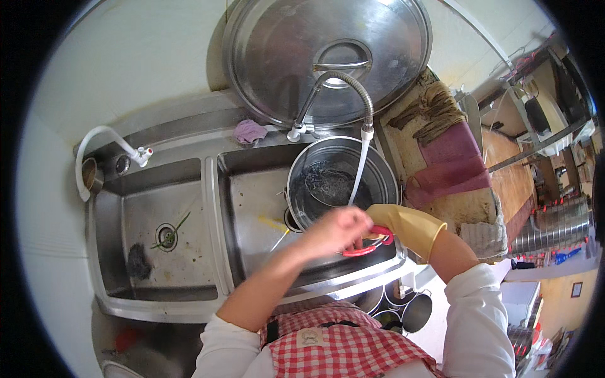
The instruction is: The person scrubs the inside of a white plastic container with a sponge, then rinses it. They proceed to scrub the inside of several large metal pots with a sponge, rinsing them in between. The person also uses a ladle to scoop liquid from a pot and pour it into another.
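Observation:
My left hand (pixel 338 227) is bare, blurred and held over the near edge of a steel pot (pixel 342 172) in the right sink basin. My right hand (pixel 385 219) wears a yellow rubber glove. Between the two hands is a red-handled tool (pixel 366 250), partly hidden; which fingers grip it is unclear. Water streams from the flexible metal faucet (pixel 352 78) into the pot, where the surface is churned. A thin yellow-tipped stick (pixel 280 239) lies in the basin beside the pot.
A large steel lid (pixel 283 52) leans on the wall behind the sink. The left basin (pixel 142 203) holds green scraps and a dark scouring pad (pixel 139 261). A purple cloth (pixel 249 131) lies on the rear ledge. Maroon cloth (pixel 449 165) covers part of the right-hand counter.

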`<state>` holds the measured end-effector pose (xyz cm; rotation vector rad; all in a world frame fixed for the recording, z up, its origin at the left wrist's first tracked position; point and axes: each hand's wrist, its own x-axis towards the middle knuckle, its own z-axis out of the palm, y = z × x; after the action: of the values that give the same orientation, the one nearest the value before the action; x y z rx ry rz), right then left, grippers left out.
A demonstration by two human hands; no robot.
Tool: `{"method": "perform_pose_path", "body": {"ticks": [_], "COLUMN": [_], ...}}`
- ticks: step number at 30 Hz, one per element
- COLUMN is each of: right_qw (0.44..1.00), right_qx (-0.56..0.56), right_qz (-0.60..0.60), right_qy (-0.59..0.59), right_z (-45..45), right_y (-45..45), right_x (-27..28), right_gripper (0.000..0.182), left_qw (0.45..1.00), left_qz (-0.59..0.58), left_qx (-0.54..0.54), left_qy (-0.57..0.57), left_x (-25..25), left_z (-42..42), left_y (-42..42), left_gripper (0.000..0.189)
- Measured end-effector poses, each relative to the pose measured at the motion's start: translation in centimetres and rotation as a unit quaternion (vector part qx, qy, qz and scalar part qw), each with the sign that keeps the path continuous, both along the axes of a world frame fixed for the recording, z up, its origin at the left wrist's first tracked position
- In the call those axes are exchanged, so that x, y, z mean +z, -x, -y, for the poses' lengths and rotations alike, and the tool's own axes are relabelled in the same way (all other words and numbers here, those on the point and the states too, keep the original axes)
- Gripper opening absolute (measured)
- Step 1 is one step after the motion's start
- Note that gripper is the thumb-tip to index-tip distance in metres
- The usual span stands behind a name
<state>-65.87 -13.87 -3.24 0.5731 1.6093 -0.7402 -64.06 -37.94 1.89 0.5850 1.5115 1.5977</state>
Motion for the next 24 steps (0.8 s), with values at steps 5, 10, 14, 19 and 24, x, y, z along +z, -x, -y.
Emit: {"method": "perform_pose_path", "body": {"ticks": [5, 10, 14, 19, 24], "right_qw": [0.970, 0.944, 0.987, 0.989, 0.965], "right_qx": [0.188, 0.250, 0.066, -0.124, -0.239], "right_qz": [-0.021, -0.037, -0.039, -0.083, -0.099], "right_qy": [-0.156, -0.213, -0.138, -0.015, -0.035], "right_z": [1.6, 2.9, 2.2, 2.1, 4.1], "right_y": [0.2, 0.8, -1.0, -5.1, -10.0], "right_x": [1.9, 3.7, 4.8, 7.8, 11.8], "right_gripper": [0.019, 0.025, 0.024, 0.022, 0.021], "left_qw": [0.951, 0.912, 0.951, 0.952, 0.888], "left_qz": [-0.079, -0.187, -0.056, 0.178, 0.333], "left_qx": [0.298, 0.314, 0.254, 0.243, 0.314], "left_qy": [0.013, 0.186, 0.167, 0.051, -0.049], "left_x": [-3.0, -10.4, -12.3, -11.6, -13.6], "left_z": [4.2, 2.5, -0.7, -1.7, -1.7], "left_y": [11.4, 18.9, 21.4, 23.6, 26.2], "left_gripper": [0.021, 0.024, 0.025, 0.017, 0.014]}}
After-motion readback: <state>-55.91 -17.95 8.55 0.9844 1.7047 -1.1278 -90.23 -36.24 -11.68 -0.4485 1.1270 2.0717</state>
